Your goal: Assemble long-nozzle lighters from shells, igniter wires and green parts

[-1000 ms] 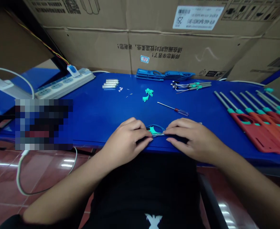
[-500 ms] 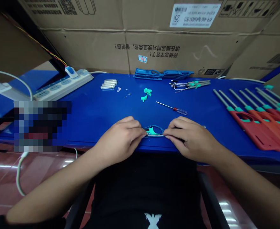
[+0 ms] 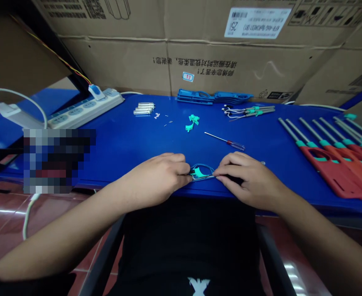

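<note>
At the front edge of the blue table, a blue casing point(image 3: 203, 177) lies between my two hands, with a teal trigger piece point(image 3: 198, 172) inside it. The fingers of my left hand point(image 3: 165, 176) are pinched on the casing's left end and hide that part of it. My right hand point(image 3: 249, 174) has its fingertips closed at the right end, by a thin metal rod or wire; the exact contact is too small to tell. A screwdriver point(image 3: 236, 145) with a clear and red handle lies just beyond my right hand.
Teal pieces point(image 3: 192, 122), metal cylinders point(image 3: 144, 108), blue casings point(image 3: 196, 97) and wired rods point(image 3: 251, 111) lie farther back. Several red and orange lighters point(image 3: 332, 168) are at the right. A power strip point(image 3: 88, 110) stands at the left, cardboard point(image 3: 131, 61) behind.
The view has shifted slightly, moving the scene a little to the right. My left hand has turned slightly at the casing's left end. My right hand keeps nearly the same pose.
</note>
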A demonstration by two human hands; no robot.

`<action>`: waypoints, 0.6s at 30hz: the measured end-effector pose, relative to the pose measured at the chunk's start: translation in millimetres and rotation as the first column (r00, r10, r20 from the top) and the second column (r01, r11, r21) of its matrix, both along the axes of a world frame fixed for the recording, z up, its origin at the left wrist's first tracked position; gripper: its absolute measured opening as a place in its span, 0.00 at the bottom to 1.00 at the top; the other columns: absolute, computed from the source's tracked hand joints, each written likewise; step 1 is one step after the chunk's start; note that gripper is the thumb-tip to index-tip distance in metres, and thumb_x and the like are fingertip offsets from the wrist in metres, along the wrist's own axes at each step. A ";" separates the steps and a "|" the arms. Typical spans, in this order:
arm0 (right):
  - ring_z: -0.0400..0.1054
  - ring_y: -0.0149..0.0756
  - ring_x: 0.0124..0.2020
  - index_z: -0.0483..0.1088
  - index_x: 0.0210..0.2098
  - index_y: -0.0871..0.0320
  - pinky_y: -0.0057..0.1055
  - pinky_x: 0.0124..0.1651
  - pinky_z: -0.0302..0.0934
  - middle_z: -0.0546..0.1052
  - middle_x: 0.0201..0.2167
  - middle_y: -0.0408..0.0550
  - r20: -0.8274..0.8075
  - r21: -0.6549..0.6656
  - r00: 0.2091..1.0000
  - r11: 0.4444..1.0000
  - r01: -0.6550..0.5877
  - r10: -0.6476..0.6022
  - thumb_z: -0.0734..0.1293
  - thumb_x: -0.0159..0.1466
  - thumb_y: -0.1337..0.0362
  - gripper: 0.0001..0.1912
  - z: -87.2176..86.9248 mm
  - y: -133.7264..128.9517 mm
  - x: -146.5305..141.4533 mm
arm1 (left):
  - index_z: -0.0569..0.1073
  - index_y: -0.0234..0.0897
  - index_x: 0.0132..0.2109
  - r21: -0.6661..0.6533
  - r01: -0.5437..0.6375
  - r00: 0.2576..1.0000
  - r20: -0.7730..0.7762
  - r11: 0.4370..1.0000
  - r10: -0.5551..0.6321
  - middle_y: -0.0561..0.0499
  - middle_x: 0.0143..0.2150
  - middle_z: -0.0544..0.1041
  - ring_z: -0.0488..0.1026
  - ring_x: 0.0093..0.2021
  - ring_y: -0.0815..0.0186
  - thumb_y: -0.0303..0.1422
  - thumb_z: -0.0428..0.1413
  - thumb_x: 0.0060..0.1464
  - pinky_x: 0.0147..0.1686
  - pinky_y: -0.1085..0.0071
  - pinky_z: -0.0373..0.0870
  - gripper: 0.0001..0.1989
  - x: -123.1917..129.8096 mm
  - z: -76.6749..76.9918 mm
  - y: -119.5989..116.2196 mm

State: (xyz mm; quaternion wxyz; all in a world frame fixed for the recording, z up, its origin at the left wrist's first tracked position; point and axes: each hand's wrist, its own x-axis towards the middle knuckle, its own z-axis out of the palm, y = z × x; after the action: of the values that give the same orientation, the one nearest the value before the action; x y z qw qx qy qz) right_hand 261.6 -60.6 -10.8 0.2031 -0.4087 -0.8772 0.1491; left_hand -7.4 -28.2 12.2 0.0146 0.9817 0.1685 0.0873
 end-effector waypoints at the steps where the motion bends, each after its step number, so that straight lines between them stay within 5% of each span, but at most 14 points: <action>1: 0.68 0.38 0.44 0.77 0.45 0.54 0.38 0.47 0.65 0.75 0.42 0.50 -0.011 0.005 1.000 1.000 -0.005 0.006 0.64 0.68 0.67 0.11 0.0 -0.2 0.2 | 0.80 0.35 0.41 -0.004 -0.005 1.000 0.000 1.000 0.005 0.47 0.33 0.75 0.68 0.36 0.63 0.28 0.50 0.67 0.36 0.66 0.63 0.12 0.3 -0.2 0.1; 9: 0.70 0.37 0.42 0.77 0.42 0.54 0.36 0.44 0.66 0.77 0.40 0.49 0.033 0.071 0.999 0.997 -0.014 0.012 0.64 0.68 0.67 0.09 2.2 3.7 -0.8 | 0.80 0.36 0.45 -0.002 -0.011 0.999 -0.036 1.000 0.011 0.46 0.37 0.76 0.70 0.38 0.61 0.27 0.52 0.64 0.38 0.65 0.66 0.11 2.8 4.6 6.9; 15: 0.72 0.38 0.44 0.76 0.44 0.57 0.37 0.48 0.68 0.79 0.41 0.50 0.005 0.096 0.999 0.995 0.033 -0.034 0.65 0.68 0.65 0.08 0.2 0.7 1.3 | 0.80 0.38 0.47 -0.026 -0.121 0.992 -0.050 0.992 0.120 0.46 0.40 0.76 0.71 0.42 0.58 0.41 0.53 0.65 0.42 0.60 0.68 0.15 3.5 3.2 -0.2; 18: 0.73 0.40 0.46 0.75 0.46 0.58 0.38 0.50 0.68 0.80 0.43 0.51 -0.018 0.087 0.999 0.995 0.049 -0.047 0.66 0.68 0.65 0.10 0.6 -0.9 5.1 | 0.81 0.38 0.47 -0.072 -0.192 0.981 0.005 0.979 0.193 0.47 0.39 0.76 0.71 0.40 0.61 0.37 0.53 0.66 0.43 0.63 0.68 0.13 5.5 -3.9 -1.2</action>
State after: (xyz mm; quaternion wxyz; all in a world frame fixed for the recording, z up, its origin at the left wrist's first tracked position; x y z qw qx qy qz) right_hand 266.8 -61.5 -10.2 0.2313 -0.4193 -0.8711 0.1091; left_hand -2.0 -29.4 8.3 0.0418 0.9591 0.2657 0.0879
